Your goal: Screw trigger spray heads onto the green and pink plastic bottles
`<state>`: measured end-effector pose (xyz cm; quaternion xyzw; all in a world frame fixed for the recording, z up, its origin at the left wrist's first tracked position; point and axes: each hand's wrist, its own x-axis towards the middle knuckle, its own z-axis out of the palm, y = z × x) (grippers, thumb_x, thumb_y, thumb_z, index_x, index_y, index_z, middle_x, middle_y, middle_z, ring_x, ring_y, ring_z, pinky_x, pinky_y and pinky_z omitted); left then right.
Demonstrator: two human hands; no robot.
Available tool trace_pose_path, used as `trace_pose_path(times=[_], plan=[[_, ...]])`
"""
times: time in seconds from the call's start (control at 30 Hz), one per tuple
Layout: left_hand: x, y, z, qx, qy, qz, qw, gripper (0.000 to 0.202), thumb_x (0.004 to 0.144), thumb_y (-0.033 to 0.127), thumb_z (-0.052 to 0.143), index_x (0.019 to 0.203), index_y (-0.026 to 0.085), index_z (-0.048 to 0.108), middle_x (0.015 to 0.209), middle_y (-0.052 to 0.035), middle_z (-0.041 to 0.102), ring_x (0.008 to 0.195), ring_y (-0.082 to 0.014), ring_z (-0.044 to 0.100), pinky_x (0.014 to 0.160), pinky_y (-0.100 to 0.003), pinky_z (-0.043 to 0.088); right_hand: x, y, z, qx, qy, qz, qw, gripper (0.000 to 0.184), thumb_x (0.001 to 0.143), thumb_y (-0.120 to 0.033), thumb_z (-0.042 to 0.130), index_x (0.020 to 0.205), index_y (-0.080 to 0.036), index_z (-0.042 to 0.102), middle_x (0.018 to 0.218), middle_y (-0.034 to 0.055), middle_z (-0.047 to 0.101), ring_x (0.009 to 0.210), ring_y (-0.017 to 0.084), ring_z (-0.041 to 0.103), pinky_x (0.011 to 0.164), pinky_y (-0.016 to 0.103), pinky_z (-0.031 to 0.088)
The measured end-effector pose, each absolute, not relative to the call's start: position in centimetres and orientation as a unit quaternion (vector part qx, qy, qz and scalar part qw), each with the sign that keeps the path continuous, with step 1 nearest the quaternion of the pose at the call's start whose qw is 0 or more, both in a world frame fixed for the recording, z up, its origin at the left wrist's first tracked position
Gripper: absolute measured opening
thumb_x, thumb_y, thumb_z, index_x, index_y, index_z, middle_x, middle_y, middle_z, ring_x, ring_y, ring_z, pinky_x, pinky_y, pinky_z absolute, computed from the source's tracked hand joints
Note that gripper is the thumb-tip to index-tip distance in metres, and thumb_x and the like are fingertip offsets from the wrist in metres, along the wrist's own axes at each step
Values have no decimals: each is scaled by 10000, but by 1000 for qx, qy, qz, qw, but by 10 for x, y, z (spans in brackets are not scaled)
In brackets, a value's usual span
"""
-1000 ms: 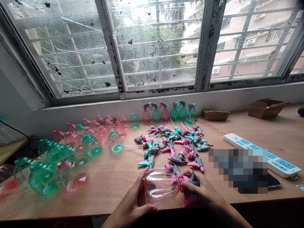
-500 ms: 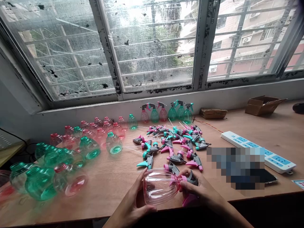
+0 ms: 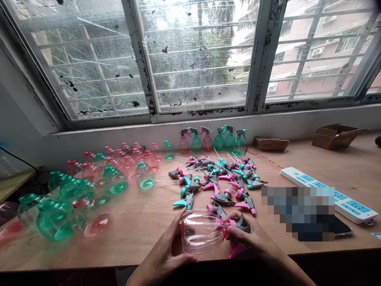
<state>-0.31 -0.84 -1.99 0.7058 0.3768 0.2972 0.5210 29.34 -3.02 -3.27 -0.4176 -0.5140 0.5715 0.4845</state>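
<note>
A clear pink plastic bottle (image 3: pixel 202 233) lies on its side in front of me, near the table's front edge. My left hand (image 3: pixel 166 256) wraps around its base end. My right hand (image 3: pixel 253 240) grips the grey and pink spray trigger head (image 3: pixel 239 228) at the bottle's neck. Just behind lies a pile of loose trigger heads (image 3: pixel 220 178) in grey, pink and teal. Several empty green and pink bottles (image 3: pixel 89 186) lie scattered to the left.
Several finished spray bottles (image 3: pixel 212 141) stand in a row under the window. A white power strip (image 3: pixel 330 194), a phone (image 3: pixel 337 227) and a blurred patch lie at the right. A cardboard box (image 3: pixel 335 135) and a small brown pack (image 3: pixel 270 143) sit at the back.
Only the head view has shifted slightly. Both hands stay on the bottle and trigger head in nearly the same pose.
</note>
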Motion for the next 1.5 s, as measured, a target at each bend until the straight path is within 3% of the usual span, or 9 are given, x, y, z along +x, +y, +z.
trace_pose_path(times=[0.43, 0.73, 0.9, 1.3, 1.5], plan=[[-6, -8, -21, 718, 382, 297, 500, 968, 786, 210, 839, 1565, 350, 281, 1626, -93, 363, 1356, -358, 511, 1193, -537, 351, 293, -30, -30, -425, -529, 557, 479, 388, 807, -520, 773, 965, -191, 644, 722, 14, 741, 644, 196, 644, 638, 305, 498], [-7, -5, -18, 728, 377, 279, 501, 997, 795, 259, 825, 1589, 325, 226, 1548, -108, 471, 1420, -398, 414, 1200, -559, 312, 292, -31, -28, -426, -514, 568, 481, 387, 801, -503, 787, 976, -193, 636, 712, 7, 761, 640, 192, 659, 635, 291, 494], [-5, -6, -17, 719, 376, 280, 514, 985, 782, 226, 827, 1576, 317, 251, 1529, -100, 488, 1357, -357, 495, 1199, -510, 333, 292, -31, -27, -419, -520, 568, 482, 376, 817, -501, 775, 973, -190, 634, 726, 12, 759, 649, 190, 660, 645, 296, 498], [-5, -7, -16, 715, 376, 286, 516, 985, 787, 199, 830, 1572, 318, 247, 1462, -93, 560, 1355, -338, 505, 1207, -498, 323, 292, -31, -28, -436, -522, 559, 474, 421, 789, -544, 776, 982, -201, 627, 725, 13, 757, 646, 208, 664, 641, 317, 508], [-6, -5, -20, 722, 364, 284, 515, 988, 801, 212, 826, 1577, 329, 227, 1539, -101, 479, 1353, -337, 512, 1199, -495, 349, 291, -31, -28, -436, -521, 558, 476, 433, 778, -549, 784, 981, -198, 631, 717, 9, 752, 638, 206, 666, 635, 313, 513]])
